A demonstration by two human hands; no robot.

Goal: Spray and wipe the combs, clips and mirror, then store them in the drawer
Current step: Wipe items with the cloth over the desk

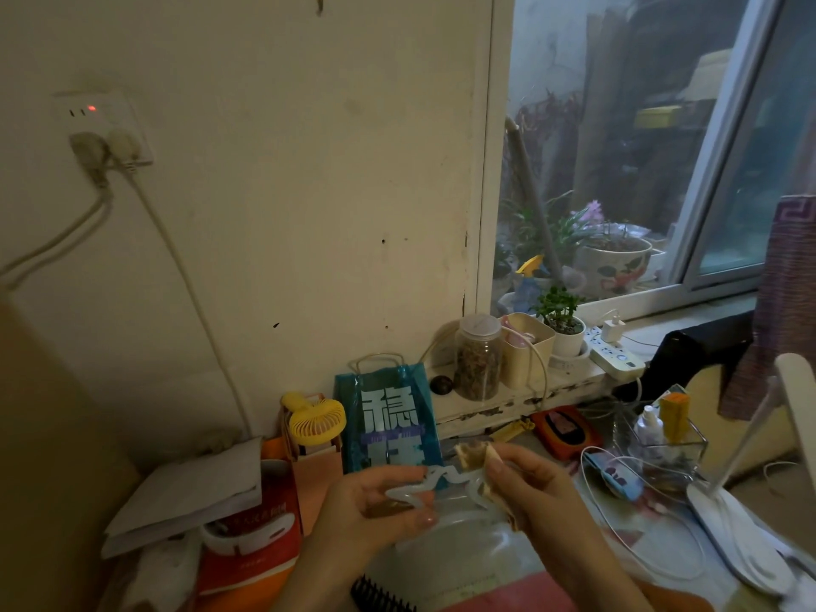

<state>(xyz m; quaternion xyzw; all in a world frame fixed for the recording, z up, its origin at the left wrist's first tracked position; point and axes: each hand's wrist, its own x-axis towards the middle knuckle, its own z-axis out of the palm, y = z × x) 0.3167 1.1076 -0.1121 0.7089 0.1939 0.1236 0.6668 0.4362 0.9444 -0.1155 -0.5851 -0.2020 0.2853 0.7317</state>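
A clear, wavy-edged hair clip (437, 483) is held in front of me above the desk. My left hand (379, 501) grips its left end, fingers curled round it. My right hand (530, 483) pinches a beige cloth (474, 457) folded over the clip's right end. A black comb (382, 596) lies at the bottom edge, below my wrists. A blue spray bottle with a yellow trigger (530, 276) stands on the windowsill. I see no mirror or drawer.
A blue gift bag (388, 421), a yellow hand fan (315, 419) and orange boxes (260, 541) crowd the back left. A white desk lamp (742, 532), cables, a clear organiser (662, 435) and a power strip (616, 353) sit at right. Jars and plant pots line the sill.
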